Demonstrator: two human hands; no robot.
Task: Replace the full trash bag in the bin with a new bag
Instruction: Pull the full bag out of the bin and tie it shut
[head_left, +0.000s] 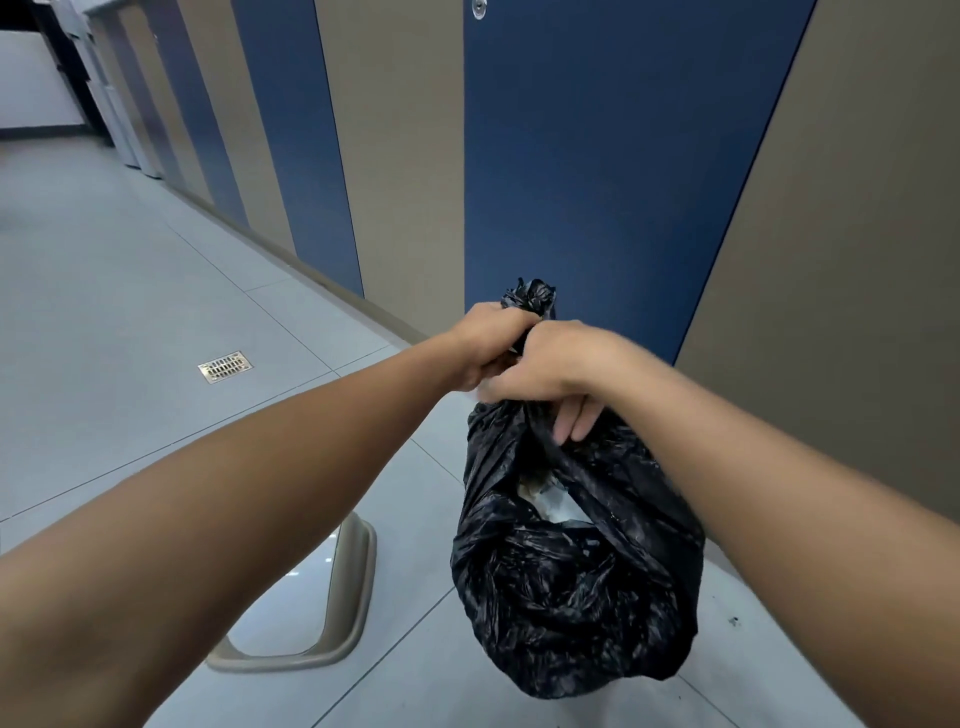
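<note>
A full black trash bag (576, 587) hangs in the air in front of me, above the tiled floor. My left hand (488, 345) grips the gathered top of the bag, whose bunched end sticks up past my fingers. My right hand (558, 374) grips the bag's neck just below, fingers curled into the plastic. A gap in the bag's side shows pale rubbish inside. A beige plastic ring (340, 597), seemingly the bin's rim or frame, lies on the floor to the left of the bag. The bin itself and any new bag are out of sight.
Blue and beige stall panels (597, 156) form a wall straight ahead and run off to the left. A metal floor drain (225, 366) sits in the grey tiles at left. Open floor stretches to the left.
</note>
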